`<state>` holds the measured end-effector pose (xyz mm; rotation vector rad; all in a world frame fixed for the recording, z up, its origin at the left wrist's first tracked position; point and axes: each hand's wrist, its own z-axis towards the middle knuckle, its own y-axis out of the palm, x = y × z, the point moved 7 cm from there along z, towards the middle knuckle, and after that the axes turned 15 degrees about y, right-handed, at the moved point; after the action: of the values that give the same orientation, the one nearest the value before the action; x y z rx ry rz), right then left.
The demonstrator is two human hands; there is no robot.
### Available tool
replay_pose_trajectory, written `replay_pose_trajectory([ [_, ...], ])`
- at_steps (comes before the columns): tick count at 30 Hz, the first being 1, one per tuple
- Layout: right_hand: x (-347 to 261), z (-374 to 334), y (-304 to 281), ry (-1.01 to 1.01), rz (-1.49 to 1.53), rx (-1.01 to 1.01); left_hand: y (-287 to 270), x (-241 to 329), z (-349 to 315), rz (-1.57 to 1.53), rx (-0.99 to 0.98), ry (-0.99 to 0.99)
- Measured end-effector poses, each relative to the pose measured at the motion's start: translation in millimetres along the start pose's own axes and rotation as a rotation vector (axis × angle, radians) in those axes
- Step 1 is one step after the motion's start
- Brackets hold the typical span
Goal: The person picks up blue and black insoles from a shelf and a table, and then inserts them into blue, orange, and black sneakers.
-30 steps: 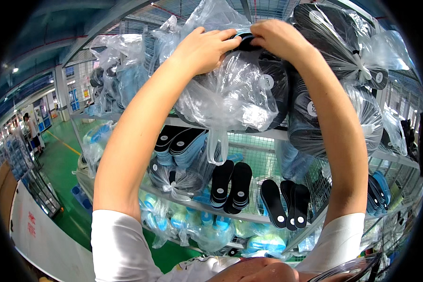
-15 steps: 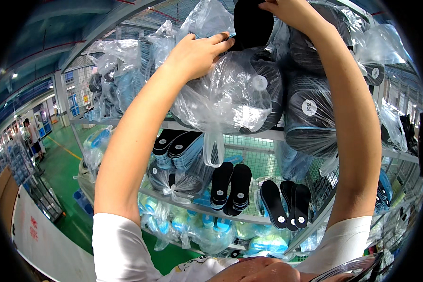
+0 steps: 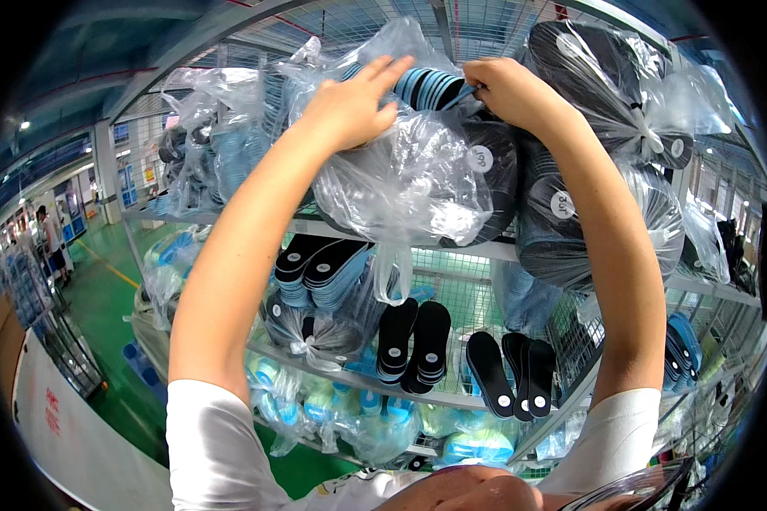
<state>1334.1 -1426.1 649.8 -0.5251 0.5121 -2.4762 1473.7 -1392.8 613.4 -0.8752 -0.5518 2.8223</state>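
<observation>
Both my arms reach up to the upper shelf of a metal rack. My left hand point(image 3: 354, 100) lies with fingers spread on a clear plastic bag point(image 3: 400, 162). Behind its fingers shows a row of stacked insoles point(image 3: 422, 88), black with light blue edges. My right hand point(image 3: 511, 89) pinches the edge of an insole point(image 3: 462, 95) at the right end of that row. Part of this insole is hidden by the fingers. Just below sits a bagged bundle of black insoles point(image 3: 492, 192) with a round white label.
More bagged insoles point(image 3: 601, 72) fill the upper shelf at right. Lower down lie loose insole stacks point(image 3: 430, 341), single black insoles point(image 3: 490, 370) and bags of blue and yellow-green items point(image 3: 358, 417). A white board point(image 3: 77, 426) stands at lower left; a person point(image 3: 51, 243) is far off.
My right hand has come down and left. The black insole that stood raised in it is now tilted edge-on against the row. My left hand remains on the bag, its fingers raised slightly.
</observation>
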Motion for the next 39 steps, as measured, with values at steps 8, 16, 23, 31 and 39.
replay_pose_trajectory([
  [8, -17.6, 16.5, -29.7, 0.095, -0.214, 0.216, -19.4, -47.9, -57.1, 0.581, -0.585, -0.156],
  [16, -102.3, 72.6, 64.5, -0.009, 0.111, -0.255, -36.2, -7.3, -73.0, 0.832, -0.356, 0.071],
  [23, -135.2, 105.2, 99.6, 0.011, 0.067, -0.3, -47.8, -15.9, -102.2, 0.844, -0.29, -0.064],
  [31, -150.3, 117.7, 88.5, 0.045, 0.401, 0.259, -48.8, -24.3, -108.0, 0.759, -0.064, -0.111],
  [39, -154.4, 131.5, 92.1, 0.073, 0.353, 0.113, -38.8, -40.5, -116.6, 0.559, -0.058, 0.208],
])
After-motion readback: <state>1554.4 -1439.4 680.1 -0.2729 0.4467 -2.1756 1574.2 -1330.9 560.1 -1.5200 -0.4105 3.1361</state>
